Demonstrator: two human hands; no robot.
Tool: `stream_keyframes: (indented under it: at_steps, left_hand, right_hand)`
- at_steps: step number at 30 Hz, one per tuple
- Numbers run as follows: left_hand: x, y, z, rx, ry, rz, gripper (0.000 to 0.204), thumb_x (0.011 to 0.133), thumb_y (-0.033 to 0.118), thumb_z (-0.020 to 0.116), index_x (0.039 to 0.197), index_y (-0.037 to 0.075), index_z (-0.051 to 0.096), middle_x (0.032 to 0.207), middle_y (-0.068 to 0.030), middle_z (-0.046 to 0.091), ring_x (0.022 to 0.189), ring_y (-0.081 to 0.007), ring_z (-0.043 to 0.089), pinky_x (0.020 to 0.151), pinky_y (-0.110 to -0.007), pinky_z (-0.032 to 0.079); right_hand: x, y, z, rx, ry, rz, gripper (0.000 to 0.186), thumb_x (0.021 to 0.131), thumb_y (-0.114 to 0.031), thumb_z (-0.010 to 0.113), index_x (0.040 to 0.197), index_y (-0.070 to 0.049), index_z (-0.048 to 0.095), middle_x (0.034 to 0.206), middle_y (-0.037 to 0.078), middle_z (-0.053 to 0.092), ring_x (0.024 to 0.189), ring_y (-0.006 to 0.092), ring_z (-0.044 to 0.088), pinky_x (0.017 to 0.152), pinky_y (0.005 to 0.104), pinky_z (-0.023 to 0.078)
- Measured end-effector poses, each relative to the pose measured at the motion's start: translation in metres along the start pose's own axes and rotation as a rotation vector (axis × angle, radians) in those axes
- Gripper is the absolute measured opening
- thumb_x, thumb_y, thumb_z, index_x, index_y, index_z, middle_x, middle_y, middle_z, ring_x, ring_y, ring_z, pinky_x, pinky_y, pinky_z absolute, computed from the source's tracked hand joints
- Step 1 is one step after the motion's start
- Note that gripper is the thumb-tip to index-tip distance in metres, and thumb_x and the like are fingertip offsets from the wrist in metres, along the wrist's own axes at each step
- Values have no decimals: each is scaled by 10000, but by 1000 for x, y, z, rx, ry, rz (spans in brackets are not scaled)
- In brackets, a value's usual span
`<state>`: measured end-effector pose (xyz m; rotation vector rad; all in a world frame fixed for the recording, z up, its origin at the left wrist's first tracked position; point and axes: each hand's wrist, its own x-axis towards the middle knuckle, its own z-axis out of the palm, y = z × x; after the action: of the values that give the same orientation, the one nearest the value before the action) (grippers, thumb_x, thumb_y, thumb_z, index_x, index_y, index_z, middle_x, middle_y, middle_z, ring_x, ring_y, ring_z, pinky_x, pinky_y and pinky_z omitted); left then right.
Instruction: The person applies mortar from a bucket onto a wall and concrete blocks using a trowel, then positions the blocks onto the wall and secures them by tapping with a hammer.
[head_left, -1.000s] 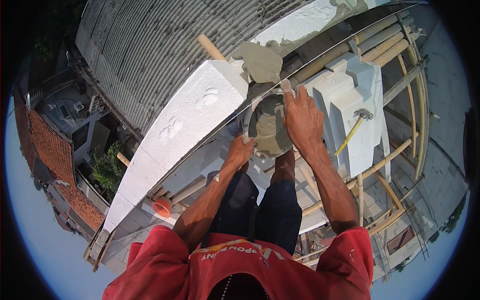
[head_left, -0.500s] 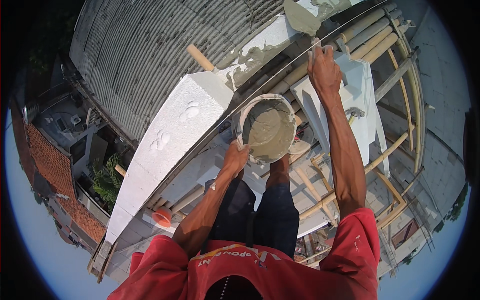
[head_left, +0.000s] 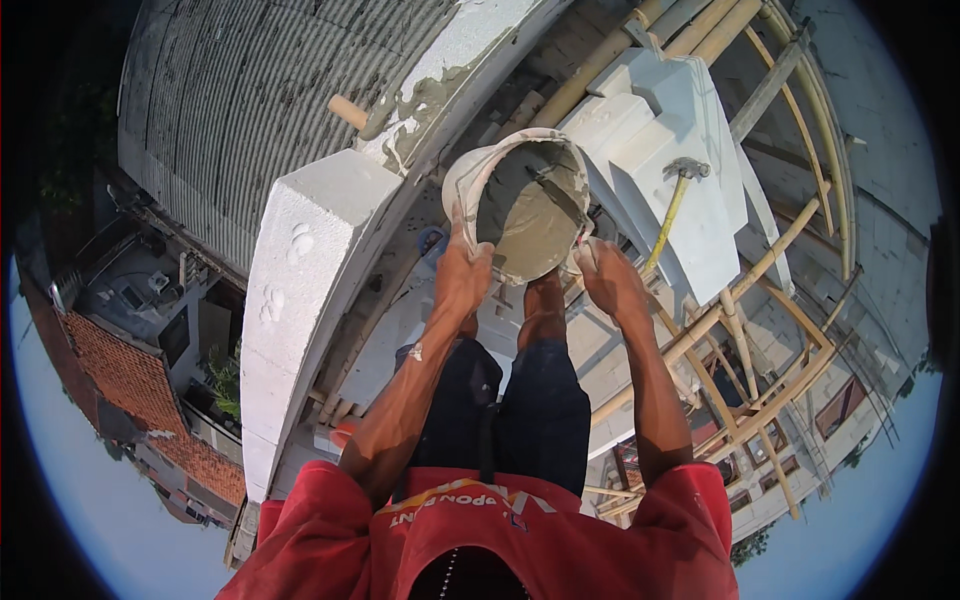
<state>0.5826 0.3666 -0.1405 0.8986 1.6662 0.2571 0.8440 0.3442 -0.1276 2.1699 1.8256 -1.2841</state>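
In the head view, a round, pale, mortar-smeared bucket (head_left: 462,185) is in front of the person, its open mouth turned up toward the camera and its outer wall showing on the left. Wet grey mortar (head_left: 530,232) covers the inside, and a dark, narrow shape (too unclear to name) lies across its upper right part. The left hand (head_left: 463,275) is clenched on the bucket's left side, grasping it near the rim. The right hand (head_left: 612,278) is at the lower right of the rim with its fingers curled; whether its grip has the rim or something beside it, one cannot tell.

To the left of the bucket stands a long, white, rough-surfaced block (head_left: 300,250) with shallow dents in its face. Just beyond its far end, a white ledge smeared with grey mortar (head_left: 432,88) runs upward along a grey corrugated roof (head_left: 250,120), and a short, round, tan stub (head_left: 347,112) juts out over that roof. To the right of the bucket are white, stepped, angular blocks (head_left: 705,225), with a yellow-handled hammer (head_left: 667,220) resting on them. Tan bamboo poles (head_left: 770,252) cross behind and below these blocks. The person wears a red short-sleeved shirt (head_left: 570,545) and dark shorts (head_left: 540,415); the bare lower legs show under the bucket.
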Motion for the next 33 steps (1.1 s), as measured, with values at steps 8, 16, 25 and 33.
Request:
stream_keyframes:
  at_steps: [8,16,25,33]
  left_hand:
    - [-4,44,-9,47,-45,-117,793,934,177,573,1621,98,185,1221,-292,658,1109,-380,667,997,-396,481]
    - [6,43,-3,-375,1,-163,476,917,134,600,1362,-12,516,1135,-115,668,986,-191,624,885,-328,502]
    - [17,17,14,-329,31,-179,519,929,73,569,1432,-10,475,1221,-123,659,1076,-206,618,965,-331,475]
    - [6,-18,13,-271,62,-209,598,941,240,618,1476,37,448,1205,-263,683,1100,-377,682,963,-416,505]
  right_hand:
    - [32,-14,-12,510,-378,126,415,993,-387,633,1008,26,660,674,85,600,595,219,642,568,378,508]
    - [-10,17,-62,1161,-486,401,407,983,-346,659,1215,-12,671,778,42,584,469,135,535,433,270,412]
    - [104,-80,-159,43,174,-512,463,986,-270,589,1344,23,581,985,175,665,806,290,695,676,400,551]
    - [189,-145,-161,-677,354,-534,399,933,-80,521,1322,-11,570,1121,187,594,837,390,696,671,524,560]
